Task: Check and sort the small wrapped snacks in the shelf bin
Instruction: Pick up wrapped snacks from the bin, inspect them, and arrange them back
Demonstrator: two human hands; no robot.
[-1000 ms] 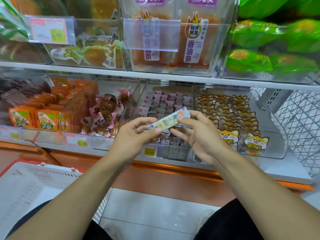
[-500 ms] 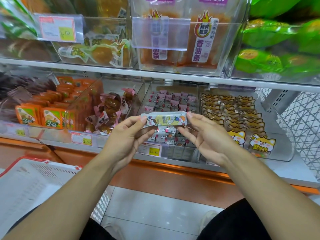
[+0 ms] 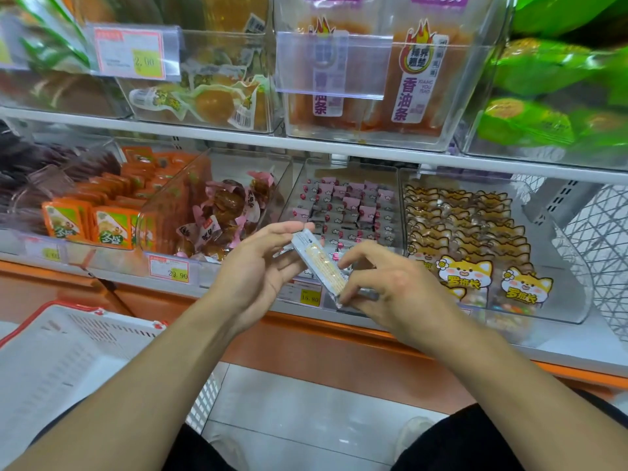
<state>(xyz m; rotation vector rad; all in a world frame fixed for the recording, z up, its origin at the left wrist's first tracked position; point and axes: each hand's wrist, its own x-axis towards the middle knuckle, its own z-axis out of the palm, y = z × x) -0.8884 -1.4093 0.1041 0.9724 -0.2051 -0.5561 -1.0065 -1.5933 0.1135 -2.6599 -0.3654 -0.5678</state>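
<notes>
While both hands pinch it over the bin (image 3: 346, 198), snack (image 3: 319, 265) slants upper-left to lower-right: left hand (image 3: 268, 266) fingertips on top end, right hand (image 3: 384, 290) on bottom end, nearer the viewer.

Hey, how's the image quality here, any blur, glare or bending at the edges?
Head view: even store lighting, no hard shadows; the held snack bar and both hands, left hand and right hand, are fairly sharp; the green packs top right smear with blur; the clear bin fronts catch glare; shelf lines bow from the wide lens.
</notes>
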